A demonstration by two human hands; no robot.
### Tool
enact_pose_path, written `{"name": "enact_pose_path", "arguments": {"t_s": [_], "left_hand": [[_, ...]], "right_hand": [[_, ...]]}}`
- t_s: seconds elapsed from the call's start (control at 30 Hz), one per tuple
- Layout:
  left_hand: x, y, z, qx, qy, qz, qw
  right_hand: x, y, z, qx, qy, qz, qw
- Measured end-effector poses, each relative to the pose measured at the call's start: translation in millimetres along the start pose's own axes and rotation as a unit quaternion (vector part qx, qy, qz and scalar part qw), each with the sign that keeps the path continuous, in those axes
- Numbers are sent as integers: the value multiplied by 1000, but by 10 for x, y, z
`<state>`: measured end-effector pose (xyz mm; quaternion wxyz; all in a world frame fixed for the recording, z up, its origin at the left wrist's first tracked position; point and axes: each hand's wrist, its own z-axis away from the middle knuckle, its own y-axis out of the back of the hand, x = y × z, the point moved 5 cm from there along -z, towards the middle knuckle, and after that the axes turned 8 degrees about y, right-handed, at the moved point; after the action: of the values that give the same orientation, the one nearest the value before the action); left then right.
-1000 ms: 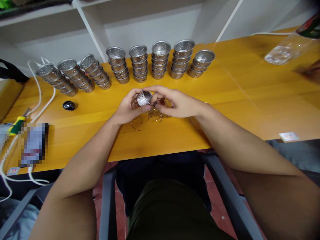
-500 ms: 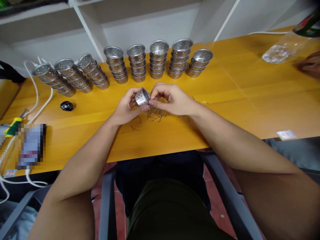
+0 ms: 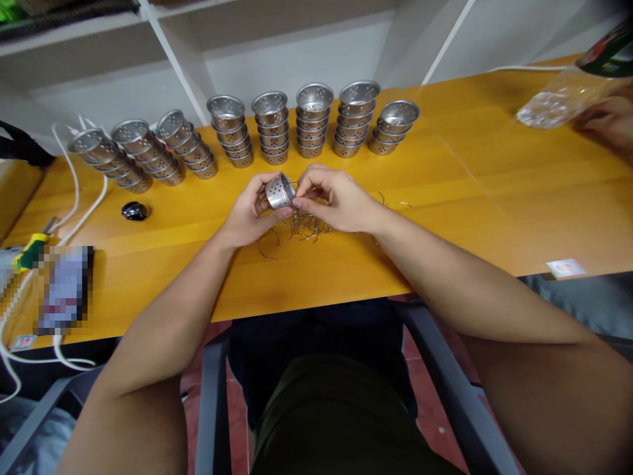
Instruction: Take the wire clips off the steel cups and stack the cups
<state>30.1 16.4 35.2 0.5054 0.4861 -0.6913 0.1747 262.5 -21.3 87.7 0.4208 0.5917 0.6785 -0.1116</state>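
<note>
A small perforated metal cup (image 3: 279, 192) lies tilted in my left hand (image 3: 250, 211), its mouth turned to the right. Fingers and thumb of that hand are closed around it. At the cup's rim, my right hand (image 3: 336, 196) pinches a thin wire handle (image 3: 293, 183), only a short piece of which shows. More thin curved wires (image 3: 307, 227) lie in a loose heap on the table under my hands, with a single curved wire (image 3: 268, 248) a little to the left.
Stacks of perforated cups (image 3: 275, 128) stand along the back, those at the left leaning. A black mouse-like object (image 3: 135, 211), white cables (image 3: 93, 204) and a screwdriver (image 3: 33, 249) are at left. A co-worker's hand (image 3: 610, 122) is beside a plastic bottle (image 3: 556, 99) at right.
My hands and the cup have hardly moved. At the far right, the co-worker's hand has come further into view beside the bottle.
</note>
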Motion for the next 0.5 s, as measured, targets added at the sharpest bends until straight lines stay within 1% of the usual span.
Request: {"name": "enact_pose_path", "arguments": {"t_s": [0.07, 0.13, 0.23, 0.3, 0.33, 0.4, 0.5], "left_hand": [[31, -25, 2, -9, 1, 5, 1000], [70, -44, 5, -11, 5, 8, 1000], [78, -24, 1, 4, 16, 4, 1000], [10, 32, -10, 24, 33, -4, 999], [-46, 73, -18, 37, 42, -9, 998], [-172, 168, -35, 64, 54, -20, 996], [-301, 287, -54, 98, 49, -27, 994]], "right_hand": [[31, 39, -18, 19, -17, -36, 999], [34, 100, -38, 23, -33, -78, 996], [-24, 212, -57, 11, -37, -133, 990], [-65, 292, -56, 14, -26, -151, 988], [-75, 325, -51, 15, -18, -145, 989], [-62, 362, -29, -4, 3, -88, 996], [59, 350, 28, -71, 17, 29, 997]]}}
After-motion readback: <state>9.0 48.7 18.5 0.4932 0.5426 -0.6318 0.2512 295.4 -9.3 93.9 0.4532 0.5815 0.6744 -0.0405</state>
